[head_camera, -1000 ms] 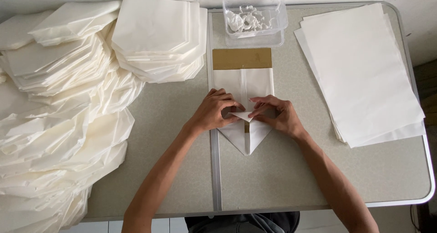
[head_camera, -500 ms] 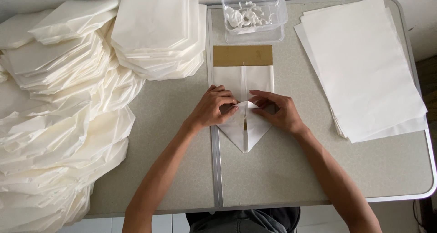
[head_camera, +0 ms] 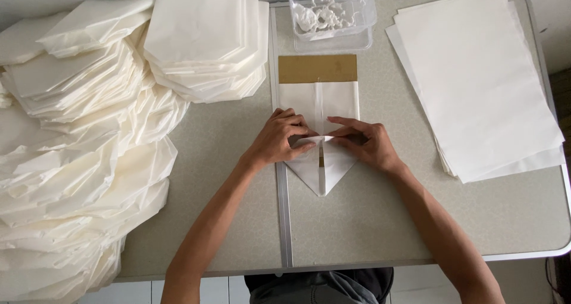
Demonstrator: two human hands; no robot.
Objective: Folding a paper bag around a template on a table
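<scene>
Left hand (head_camera: 279, 140) and right hand (head_camera: 366, 143) pressing flat, fingers meeting, on a folded white paper (head_camera: 321, 161) (pointed end toward the person), brown card (head_camera: 317, 68) beneath, grey desk (head_camera: 380, 221), paper stack (head_camera: 476, 78) at right.

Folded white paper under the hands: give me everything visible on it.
The folded white paper piece lies flat at the grey table's middle, long axis running away from the person. Its near end tapers to a point; a brown cardboard strip covers the far end. A seam runs lengthwise. The left hand and right hand press on its middle.
</scene>
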